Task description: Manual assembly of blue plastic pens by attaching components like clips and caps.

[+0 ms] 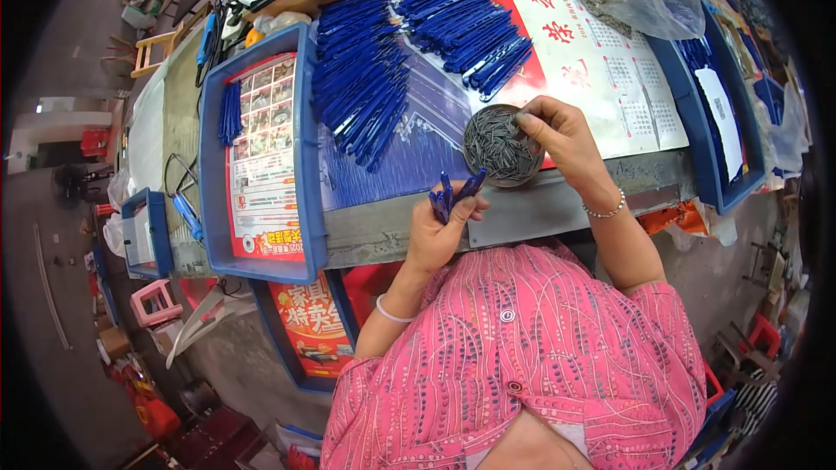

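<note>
My left hand (442, 231) is closed around a few slim blue plastic sticks (450, 198) whose ends poke up past the fingers, near the table's front edge. A round tin (467, 155) filled with short grey metal pins (498, 146) stands just beyond it. Over the tin's right side, my right hand (562, 135) has its thumb and forefinger pinched together at the pins. Whatever lies between those fingertips is too small to make out. Large fanned piles of similar blue sticks (361, 78) lie on the table behind the tin, with another pile (466, 30) to their right.
To the left is a blue tray (311, 157) with a small bundle of blue sticks (230, 113) on printed paper. Another blue tray (727, 196) stands at the right edge. A calendar sheet (649, 91) covers the table's back right, beneath a clear plastic bag (653, 4).
</note>
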Action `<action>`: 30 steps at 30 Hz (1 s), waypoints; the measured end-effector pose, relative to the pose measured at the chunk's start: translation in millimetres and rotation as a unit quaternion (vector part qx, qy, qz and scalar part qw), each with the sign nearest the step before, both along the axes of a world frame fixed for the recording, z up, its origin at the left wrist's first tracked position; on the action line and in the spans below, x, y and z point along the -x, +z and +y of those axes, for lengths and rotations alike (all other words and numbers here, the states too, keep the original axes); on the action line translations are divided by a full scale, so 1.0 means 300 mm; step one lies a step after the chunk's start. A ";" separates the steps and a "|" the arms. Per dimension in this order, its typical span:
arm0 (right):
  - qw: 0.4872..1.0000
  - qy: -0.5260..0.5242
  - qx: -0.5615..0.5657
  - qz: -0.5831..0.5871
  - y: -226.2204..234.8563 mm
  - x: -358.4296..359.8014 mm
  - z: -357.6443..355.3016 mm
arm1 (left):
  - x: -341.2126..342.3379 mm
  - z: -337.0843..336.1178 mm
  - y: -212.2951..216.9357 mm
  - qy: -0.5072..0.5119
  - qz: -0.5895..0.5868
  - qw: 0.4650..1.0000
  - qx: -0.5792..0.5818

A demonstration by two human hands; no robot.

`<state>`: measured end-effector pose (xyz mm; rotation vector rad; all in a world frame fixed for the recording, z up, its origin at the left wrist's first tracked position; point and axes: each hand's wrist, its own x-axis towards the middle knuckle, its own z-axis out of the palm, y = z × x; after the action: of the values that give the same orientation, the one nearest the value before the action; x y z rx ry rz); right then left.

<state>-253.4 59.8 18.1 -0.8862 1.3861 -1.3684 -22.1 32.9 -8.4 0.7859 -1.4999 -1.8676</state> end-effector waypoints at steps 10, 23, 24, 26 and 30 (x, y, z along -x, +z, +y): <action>0.975 0.048 -0.021 -0.214 0.102 -0.077 0.042 | 0.013 -0.003 0.013 -0.013 -0.021 1.000 -0.006; 0.982 0.183 0.050 0.009 0.192 -0.089 0.078 | -0.027 -0.002 0.036 -0.012 -0.028 0.996 0.085; 0.970 0.212 0.091 0.075 0.196 -0.085 0.076 | -0.027 -0.002 0.042 -0.013 -0.028 0.996 0.085; 0.966 0.223 0.094 0.090 0.206 -0.078 0.074 | -0.027 -0.003 0.054 -0.019 -0.046 0.992 0.120; 0.981 0.187 0.008 -0.049 0.216 -0.108 0.080 | -0.039 -0.011 0.055 -0.047 -0.062 0.984 0.162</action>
<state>-220.9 83.8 83.0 -1.0174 1.0696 -1.1202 -10.5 29.6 8.0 0.6955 -1.8876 -1.6048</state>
